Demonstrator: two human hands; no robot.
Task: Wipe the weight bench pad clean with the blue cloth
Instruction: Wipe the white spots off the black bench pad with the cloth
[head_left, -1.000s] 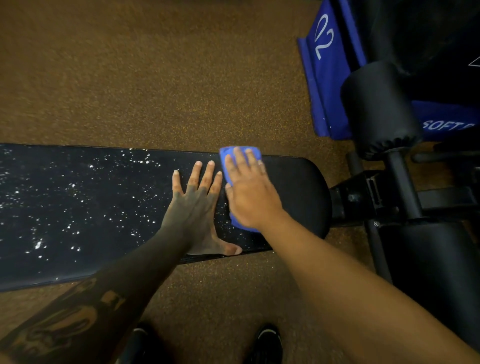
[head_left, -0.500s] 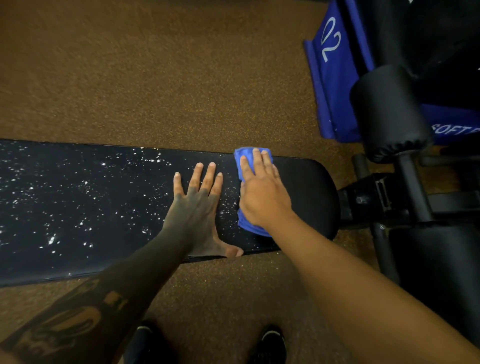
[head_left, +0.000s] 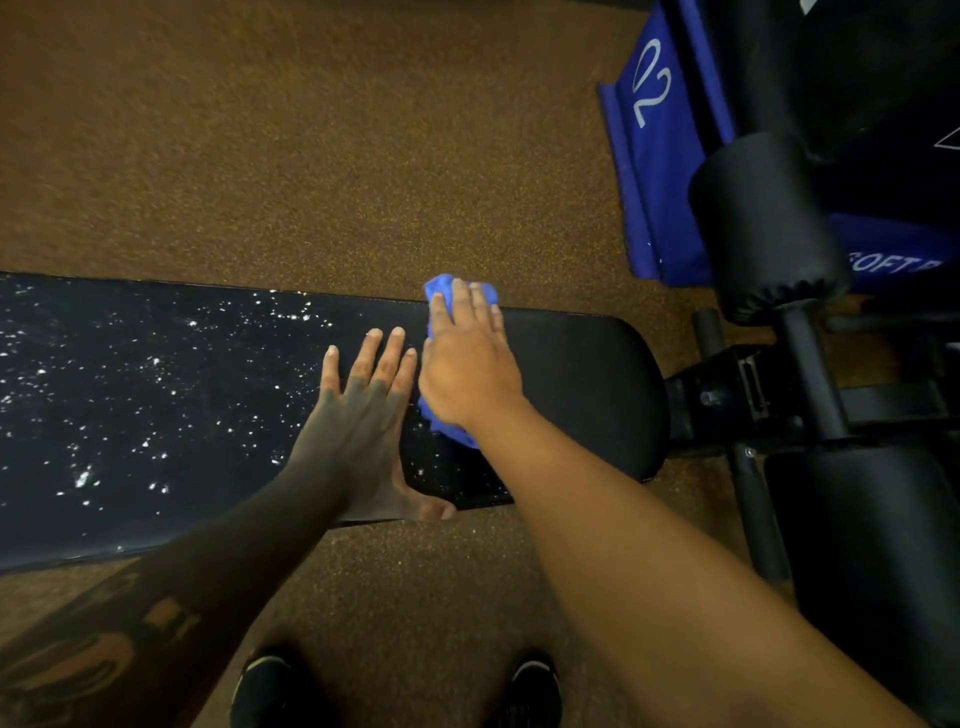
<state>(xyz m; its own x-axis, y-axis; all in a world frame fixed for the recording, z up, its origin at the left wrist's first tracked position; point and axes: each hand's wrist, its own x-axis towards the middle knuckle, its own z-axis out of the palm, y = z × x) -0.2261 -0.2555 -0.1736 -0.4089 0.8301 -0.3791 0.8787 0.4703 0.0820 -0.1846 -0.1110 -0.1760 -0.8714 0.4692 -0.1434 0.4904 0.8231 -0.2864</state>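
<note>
One long black bench pad (head_left: 571, 374) runs left to right before me, its rounded end pointing right. My left hand (head_left: 358, 421) lies flat and empty on it; my right hand (head_left: 467, 369), fingers extended, presses the blue cloth (head_left: 439, 291) at the pad's far edge.

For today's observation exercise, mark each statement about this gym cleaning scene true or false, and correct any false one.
1. The right hand presses flat on the blue cloth. True.
2. The left hand holds a spray bottle. False: it lies flat and empty on the bench pad.
3. White specks cover the pad to the left of the hands. True.
4. The pad's rounded end, right of the cloth, is the most speckled part. False: it looks plain black.
5. The cloth lies on the floor. False: it is on the pad, at its far edge.
</note>
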